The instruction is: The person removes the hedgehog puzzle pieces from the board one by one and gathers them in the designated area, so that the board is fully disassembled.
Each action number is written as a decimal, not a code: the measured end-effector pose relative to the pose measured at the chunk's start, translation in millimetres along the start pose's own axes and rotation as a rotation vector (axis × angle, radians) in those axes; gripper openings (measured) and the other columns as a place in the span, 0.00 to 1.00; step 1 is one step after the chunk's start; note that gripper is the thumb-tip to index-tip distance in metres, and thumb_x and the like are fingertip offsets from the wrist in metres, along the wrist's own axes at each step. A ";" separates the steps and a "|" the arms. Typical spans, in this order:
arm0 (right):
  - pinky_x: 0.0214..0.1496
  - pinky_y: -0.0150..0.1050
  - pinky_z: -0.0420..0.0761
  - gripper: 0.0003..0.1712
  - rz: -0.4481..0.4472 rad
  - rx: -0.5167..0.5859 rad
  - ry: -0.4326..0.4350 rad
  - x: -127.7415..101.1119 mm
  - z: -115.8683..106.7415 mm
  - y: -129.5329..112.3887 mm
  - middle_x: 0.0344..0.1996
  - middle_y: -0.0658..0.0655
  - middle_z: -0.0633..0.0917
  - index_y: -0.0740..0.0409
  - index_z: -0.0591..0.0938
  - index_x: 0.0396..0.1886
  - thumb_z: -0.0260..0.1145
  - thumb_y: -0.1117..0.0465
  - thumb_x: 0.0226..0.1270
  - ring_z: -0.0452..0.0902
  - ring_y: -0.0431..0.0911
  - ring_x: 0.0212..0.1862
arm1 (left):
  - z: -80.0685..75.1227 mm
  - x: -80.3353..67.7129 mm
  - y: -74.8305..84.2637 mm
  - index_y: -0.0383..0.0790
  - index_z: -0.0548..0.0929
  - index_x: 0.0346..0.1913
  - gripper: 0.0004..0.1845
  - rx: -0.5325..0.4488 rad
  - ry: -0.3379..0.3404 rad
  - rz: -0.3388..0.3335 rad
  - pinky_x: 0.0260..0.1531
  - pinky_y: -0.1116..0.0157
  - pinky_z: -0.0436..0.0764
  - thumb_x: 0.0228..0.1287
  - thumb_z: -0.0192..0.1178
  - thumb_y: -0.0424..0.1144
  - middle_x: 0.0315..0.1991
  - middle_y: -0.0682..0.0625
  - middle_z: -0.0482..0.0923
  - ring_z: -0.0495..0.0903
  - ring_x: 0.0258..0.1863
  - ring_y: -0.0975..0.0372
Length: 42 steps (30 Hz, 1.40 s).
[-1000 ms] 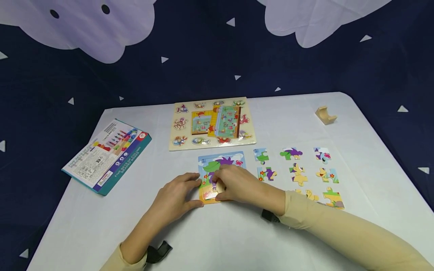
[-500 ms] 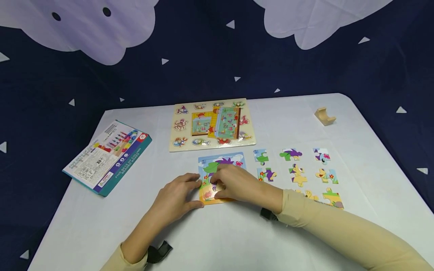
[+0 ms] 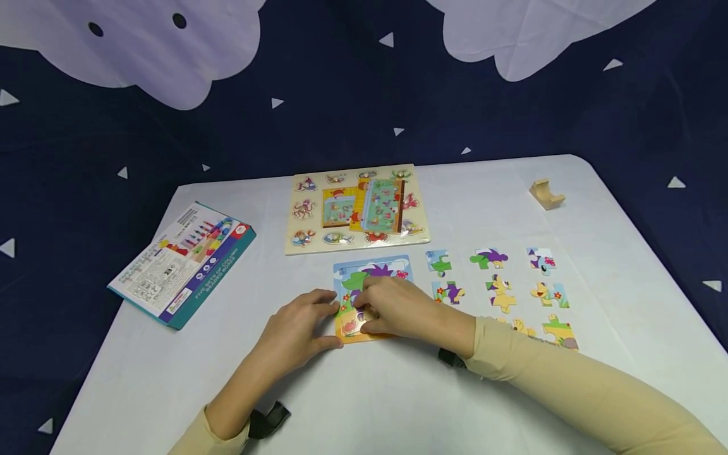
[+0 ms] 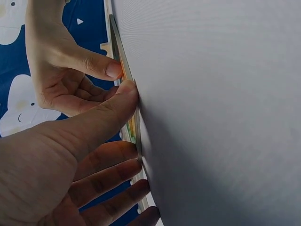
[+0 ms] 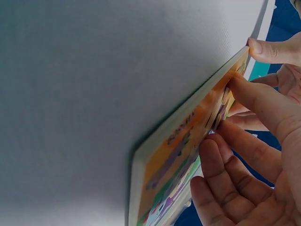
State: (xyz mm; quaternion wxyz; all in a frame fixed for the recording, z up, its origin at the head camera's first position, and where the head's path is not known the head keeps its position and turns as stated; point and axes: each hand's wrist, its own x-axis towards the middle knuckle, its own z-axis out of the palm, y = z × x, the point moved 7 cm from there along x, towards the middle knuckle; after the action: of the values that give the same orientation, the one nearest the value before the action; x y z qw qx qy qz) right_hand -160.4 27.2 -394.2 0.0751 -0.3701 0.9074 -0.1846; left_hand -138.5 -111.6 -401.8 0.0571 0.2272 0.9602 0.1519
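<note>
A jigsaw board (image 3: 372, 261) with a purple-and-green cartoon picture and a blue and orange border lies flat in the middle of the table in the head view. My left hand (image 3: 297, 325) rests at its left side, thumb at the near corner and fairly straight fingers along the edge. The right hand (image 3: 400, 309) is over the lower part of the board. Thumb and index finger pinch a jigsaw piece (image 5: 222, 108) there, mostly hidden by the fingers. Right of the board lie rows of loose jigsaw pieces (image 3: 500, 294), the nearest partly behind the right sleeve.
A wooden peg board (image 3: 292, 227) with sea animals stands behind, two small picture cards (image 3: 382, 205) on it. A teal-edged box (image 3: 184, 262) lies at the left. A curved wooden block (image 3: 546, 194) sits at the back right. Dark patterned cloth hangs behind the white table (image 3: 364, 404).
The right hand has shifted very slightly at the board's lower part, and the piece under its fingers has lowered a little. The left hand stays at the board's edge.
</note>
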 end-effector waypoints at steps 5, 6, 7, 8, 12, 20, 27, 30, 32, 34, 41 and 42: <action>0.29 0.30 0.71 0.18 -0.002 -0.008 -0.006 0.2 0.8 0.1 0.32 0.49 0.83 0.52 0.91 0.42 0.80 0.51 0.53 0.69 0.37 0.28 | 0.0 0.7 0.5 0.43 0.86 0.57 0.36 0.003 -0.007 0.001 0.50 0.50 0.84 0.43 0.80 0.55 0.63 0.51 0.80 0.79 0.62 0.54; 0.29 0.30 0.70 0.18 0.000 -0.009 -0.009 0.1 1.0 0.2 0.32 0.49 0.83 0.52 0.91 0.43 0.80 0.51 0.53 0.69 0.37 0.28 | 0.1 0.8 0.6 0.43 0.86 0.57 0.36 0.004 -0.008 0.001 0.50 0.50 0.84 0.43 0.80 0.55 0.63 0.51 0.80 0.79 0.62 0.54; 0.28 0.30 0.70 0.18 0.000 -0.008 -0.012 0.1 1.2 0.3 0.32 0.49 0.83 0.52 0.91 0.43 0.80 0.51 0.53 0.69 0.37 0.28 | 0.1 0.9 0.6 0.43 0.86 0.57 0.36 0.004 -0.008 0.001 0.50 0.50 0.84 0.43 0.80 0.55 0.63 0.51 0.80 0.79 0.62 0.55; 0.28 0.30 0.70 0.18 0.001 -0.009 -0.014 0.0 1.0 0.2 0.32 0.49 0.83 0.52 0.91 0.43 0.80 0.51 0.53 0.69 0.37 0.28 | 0.0 0.9 0.6 0.43 0.86 0.57 0.36 0.005 -0.009 0.000 0.50 0.50 0.84 0.43 0.80 0.55 0.63 0.51 0.80 0.79 0.62 0.54; 0.27 0.30 0.69 0.18 -0.001 -0.011 -0.020 -0.1 0.2 -0.2 0.33 0.49 0.83 0.52 0.90 0.43 0.79 0.51 0.53 0.69 0.37 0.28 | -0.3 0.9 0.8 0.43 0.87 0.57 0.36 0.011 -0.009 -0.002 0.50 0.50 0.84 0.43 0.80 0.55 0.62 0.51 0.79 0.79 0.61 0.55; 0.28 0.30 0.71 0.17 0.002 0.007 -0.032 -4.9 -2.1 2.9 0.33 0.49 0.82 0.53 0.90 0.43 0.77 0.54 0.53 0.70 0.38 0.29 | 1.1 2.3 1.5 0.43 0.87 0.56 0.35 0.009 -0.014 -0.005 0.51 0.50 0.84 0.43 0.80 0.55 0.63 0.51 0.79 0.79 0.62 0.55; 0.30 0.31 0.72 0.15 0.038 0.041 -0.022 -17.3 -12.4 11.6 0.30 0.49 0.81 0.53 0.89 0.39 0.78 0.54 0.51 0.71 0.37 0.29 | 0.3 2.2 1.2 0.43 0.86 0.58 0.37 0.016 -0.014 -0.004 0.51 0.50 0.83 0.43 0.80 0.55 0.63 0.50 0.80 0.79 0.62 0.54; 0.33 0.31 0.72 0.16 0.056 0.047 -0.017 -25.6 -18.5 17.1 0.32 0.48 0.83 0.52 0.90 0.40 0.78 0.52 0.52 0.71 0.37 0.30 | 0.3 1.8 1.1 0.42 0.85 0.58 0.37 0.021 -0.015 -0.011 0.52 0.50 0.83 0.43 0.80 0.55 0.63 0.50 0.80 0.79 0.62 0.54; 0.33 0.32 0.73 0.17 0.065 0.054 -0.011 -32.2 -22.9 20.9 0.34 0.48 0.84 0.52 0.90 0.40 0.79 0.52 0.51 0.71 0.37 0.31 | 0.5 1.6 1.2 0.42 0.85 0.58 0.37 0.025 -0.019 -0.015 0.53 0.50 0.83 0.43 0.80 0.55 0.63 0.50 0.79 0.79 0.62 0.53; 0.34 0.32 0.74 0.17 0.076 0.059 -0.009 -39.6 -27.0 24.7 0.35 0.47 0.85 0.52 0.90 0.40 0.79 0.52 0.51 0.72 0.37 0.31 | 0.3 1.5 1.9 0.42 0.85 0.59 0.38 0.029 -0.020 -0.016 0.53 0.50 0.83 0.43 0.81 0.55 0.63 0.49 0.79 0.79 0.63 0.53; 0.43 0.36 0.81 0.17 0.109 0.040 0.011 -67.8 -39.9 39.2 0.38 0.45 0.86 0.50 0.90 0.41 0.80 0.53 0.50 0.80 0.38 0.38 | -0.9 1.5 3.3 0.42 0.85 0.59 0.38 0.046 -0.012 -0.008 0.54 0.51 0.83 0.42 0.81 0.55 0.65 0.49 0.78 0.78 0.64 0.53; 0.44 0.37 0.82 0.16 0.113 0.038 0.014 -71.9 -41.4 41.4 0.38 0.44 0.86 0.50 0.90 0.41 0.79 0.53 0.51 0.81 0.39 0.39 | -1.1 1.5 3.3 0.42 0.85 0.59 0.38 0.047 -0.011 -0.007 0.55 0.51 0.83 0.42 0.81 0.55 0.65 0.50 0.78 0.77 0.64 0.53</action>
State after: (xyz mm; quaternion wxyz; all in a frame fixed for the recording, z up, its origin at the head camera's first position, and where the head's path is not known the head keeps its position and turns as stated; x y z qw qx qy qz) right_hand -147.0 116.3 -372.3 0.0860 -0.3155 0.9237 -0.1998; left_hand -138.7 -108.3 -399.8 0.0576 0.2261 0.9640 0.1277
